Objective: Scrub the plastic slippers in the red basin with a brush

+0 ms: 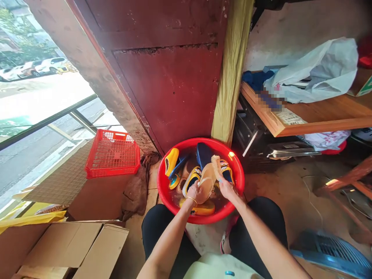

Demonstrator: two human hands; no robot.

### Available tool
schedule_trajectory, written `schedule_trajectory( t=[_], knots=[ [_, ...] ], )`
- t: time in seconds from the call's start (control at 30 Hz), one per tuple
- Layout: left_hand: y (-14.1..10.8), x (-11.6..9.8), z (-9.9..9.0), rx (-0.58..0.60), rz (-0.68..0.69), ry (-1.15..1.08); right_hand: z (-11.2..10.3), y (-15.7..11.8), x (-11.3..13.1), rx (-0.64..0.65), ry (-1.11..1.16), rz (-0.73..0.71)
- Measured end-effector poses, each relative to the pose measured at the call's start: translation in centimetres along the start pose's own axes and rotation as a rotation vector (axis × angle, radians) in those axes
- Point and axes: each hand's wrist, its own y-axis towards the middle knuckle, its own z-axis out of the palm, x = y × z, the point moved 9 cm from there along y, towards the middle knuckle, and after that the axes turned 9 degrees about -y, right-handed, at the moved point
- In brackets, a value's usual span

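Note:
A round red plastic basin (pixel 203 141) sits on the floor between my knees, holding water and several yellow-and-blue slippers. My left hand (pixel 193 192), with a thin gold bangle at the wrist, grips a tan slipper (pixel 206 184) inside the basin. My right hand (pixel 226 188) holds a small bristle brush (pixel 215 164) against that slipper. Its handle is mostly hidden by my fingers. A yellow slipper (pixel 171 162) leans on the far left wall of the basin, a navy slipper (pixel 203 155) lies at the back, and another yellow one (pixel 202 208) lies at the front.
A red plastic crate (pixel 112 154) and a brown rag (pixel 139 186) lie left of the basin, with an open cardboard box (pixel 69 248) at lower left. A dark red door (pixel 165 77) stands behind. On the right are a wooden shelf (pixel 319 120) with a white plastic bag (pixel 314 73) and a blue fan (pixel 331 252).

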Motion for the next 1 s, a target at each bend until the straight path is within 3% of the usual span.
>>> schedule_trajectory(
  t=[0.07,0.17,0.27,0.47,0.6,0.7,0.87,1.0],
  knots=[
    [-0.1,0.2,0.7,0.001,-0.014,-0.015,-0.7,1.4,1.2,0.007,0.027,-0.033],
    [-0.5,0.4,1.3,-0.062,-0.025,-0.015,0.0,0.8,3.2,0.063,-0.031,-0.183],
    [-0.9,-0.3,1.7,-0.1,0.008,0.055,0.6,-0.4,2.8,0.092,-0.136,-0.241],
    [-0.6,-2.2,1.2,-0.131,0.069,0.125,-1.1,1.8,0.2,0.05,-0.151,-0.093],
    [-0.8,-1.5,-0.2,-0.192,0.018,-0.115,-0.5,1.9,-0.1,0.05,0.113,0.13],
    [-1.1,-0.1,-0.7,-0.195,-0.071,-0.32,0.0,-0.1,0.7,0.1,0.265,0.15],
    [-1.2,0.8,-0.6,-0.238,-0.202,-0.487,-3.1,-7.3,2.6,0.026,0.459,-0.073],
    [-0.8,0.1,-0.9,-0.289,-0.224,-0.653,-2.2,-13.4,1.7,0.166,0.367,-0.102]
  ],
)
